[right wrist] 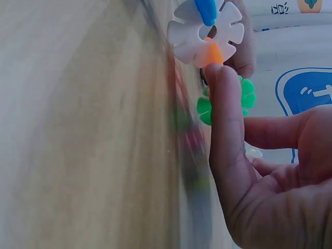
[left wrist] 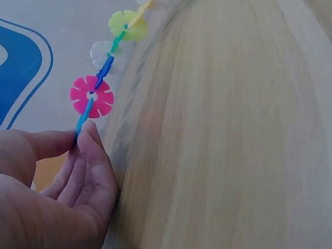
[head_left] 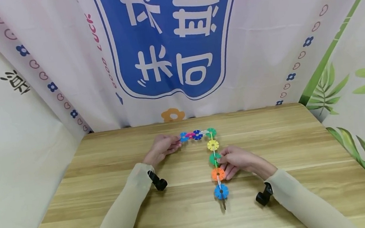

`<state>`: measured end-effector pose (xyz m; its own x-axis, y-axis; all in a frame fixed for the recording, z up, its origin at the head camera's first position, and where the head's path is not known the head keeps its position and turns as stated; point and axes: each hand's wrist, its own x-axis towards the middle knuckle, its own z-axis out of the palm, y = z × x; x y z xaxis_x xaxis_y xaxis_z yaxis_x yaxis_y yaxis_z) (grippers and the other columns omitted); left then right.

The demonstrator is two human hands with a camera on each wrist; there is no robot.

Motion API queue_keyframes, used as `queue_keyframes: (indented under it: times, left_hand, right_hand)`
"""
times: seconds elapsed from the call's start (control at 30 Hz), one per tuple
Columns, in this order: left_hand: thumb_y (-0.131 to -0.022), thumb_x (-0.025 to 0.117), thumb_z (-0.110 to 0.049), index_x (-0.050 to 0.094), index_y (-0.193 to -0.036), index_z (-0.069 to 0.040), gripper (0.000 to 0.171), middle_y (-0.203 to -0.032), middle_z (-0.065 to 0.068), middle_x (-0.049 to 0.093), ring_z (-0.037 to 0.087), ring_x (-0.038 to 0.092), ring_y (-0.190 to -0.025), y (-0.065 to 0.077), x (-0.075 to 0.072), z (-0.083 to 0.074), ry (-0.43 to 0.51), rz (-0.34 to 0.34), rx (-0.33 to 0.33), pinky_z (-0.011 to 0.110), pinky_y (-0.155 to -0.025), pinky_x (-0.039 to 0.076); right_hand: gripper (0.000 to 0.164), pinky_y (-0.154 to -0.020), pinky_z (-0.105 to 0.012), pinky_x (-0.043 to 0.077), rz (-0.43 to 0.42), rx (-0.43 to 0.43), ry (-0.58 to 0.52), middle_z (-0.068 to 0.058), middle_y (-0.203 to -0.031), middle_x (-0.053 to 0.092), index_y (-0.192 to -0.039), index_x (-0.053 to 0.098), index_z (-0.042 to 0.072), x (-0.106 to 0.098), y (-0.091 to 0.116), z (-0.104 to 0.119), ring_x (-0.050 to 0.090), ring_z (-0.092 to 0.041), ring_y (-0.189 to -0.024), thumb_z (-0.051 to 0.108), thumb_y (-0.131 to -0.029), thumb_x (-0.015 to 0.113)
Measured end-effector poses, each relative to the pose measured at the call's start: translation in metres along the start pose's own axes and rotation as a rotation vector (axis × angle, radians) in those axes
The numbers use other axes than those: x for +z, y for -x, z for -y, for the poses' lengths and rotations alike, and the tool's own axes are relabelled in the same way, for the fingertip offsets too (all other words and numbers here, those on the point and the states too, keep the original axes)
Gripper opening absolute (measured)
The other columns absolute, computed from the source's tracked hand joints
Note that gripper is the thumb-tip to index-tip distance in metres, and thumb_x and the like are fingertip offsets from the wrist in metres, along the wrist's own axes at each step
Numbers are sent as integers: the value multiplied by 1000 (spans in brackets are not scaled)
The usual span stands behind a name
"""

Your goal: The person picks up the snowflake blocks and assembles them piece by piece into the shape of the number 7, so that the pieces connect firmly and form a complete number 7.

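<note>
An L-shaped chain of slotted plastic snowflake discs is held over the wooden table. My left hand (head_left: 163, 145) pinches the light blue disc (head_left: 183, 137) at its left end between thumb and fingers. From there run a pink disc (left wrist: 92, 97), a dark blue disc (head_left: 197, 134) and a white one to the green corner disc (head_left: 211, 131). The other leg comes toward me. My right hand (head_left: 239, 160) pinches a green disc (head_left: 213, 159) there, between a yellow disc (head_left: 213, 145) and an orange disc (head_left: 218, 174). A blue disc (head_left: 221, 191) sits near the close end; white discs link them edge-on.
The wood-grain table (head_left: 111, 196) extends around both hands. Behind it hangs a white printed curtain (head_left: 257, 65) with a blue sign. Patterned cloth (head_left: 362, 110) also borders the right side. Each wrist wears a small black camera (head_left: 158, 181).
</note>
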<state>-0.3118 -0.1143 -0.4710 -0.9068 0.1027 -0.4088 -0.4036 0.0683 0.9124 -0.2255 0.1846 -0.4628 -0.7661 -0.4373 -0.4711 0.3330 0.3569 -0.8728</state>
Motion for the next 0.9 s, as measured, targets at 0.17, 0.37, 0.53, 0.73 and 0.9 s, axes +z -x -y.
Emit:
queue_keyframes:
  times: [0.17, 0.37, 0.53, 0.73, 0.9]
  left_hand:
    - [-98, 73, -12, 75, -111, 3, 20, -83, 5, 77, 10, 71, -68, 1, -1, 1, -10, -20, -11, 20, -66, 62]
    - [-99, 72, -10, 75, -110, 5, 19, -80, 4, 76, 8, 72, -67, 0, 1, 1, -39, -20, -3, 19, -65, 63]
    - [-99, 72, -11, 74, -109, 6, 19, -77, 5, 76, 9, 72, -64, -1, 2, 1, -44, -24, -14, 20, -64, 64]
    - [-100, 72, -13, 73, -112, 6, 22, -78, 5, 76, 9, 73, -64, 1, 1, 4, -41, -32, -43, 20, -65, 64]
    - [-102, 68, -13, 72, -117, 7, 25, -80, 4, 76, 8, 74, -66, 2, -3, 8, -9, -56, -7, 20, -66, 64]
  right_hand:
    - [10, -57, -33, 65, -28, 21, 40, -8, -76, 64, -102, 57, -1, 0, 1, 1, 67, -16, -54, 7, -106, 54]
    - [9, -56, -31, 65, -40, 32, 40, -7, -77, 62, -105, 58, -1, -2, 2, 0, 66, -15, -55, 7, -105, 54]
    - [13, -57, -31, 65, -36, 31, 41, -8, -76, 66, -107, 60, -2, -5, 3, -1, 67, -15, -56, 10, -105, 56]
    - [13, -59, -32, 66, -39, 11, 27, -8, -79, 64, -104, 60, -1, -5, 2, -7, 67, -16, -57, 12, -106, 57]
    - [17, -62, -32, 66, -42, -2, 10, -8, -83, 66, -109, 61, -3, -8, 4, -11, 68, -15, -63, 13, -106, 55]
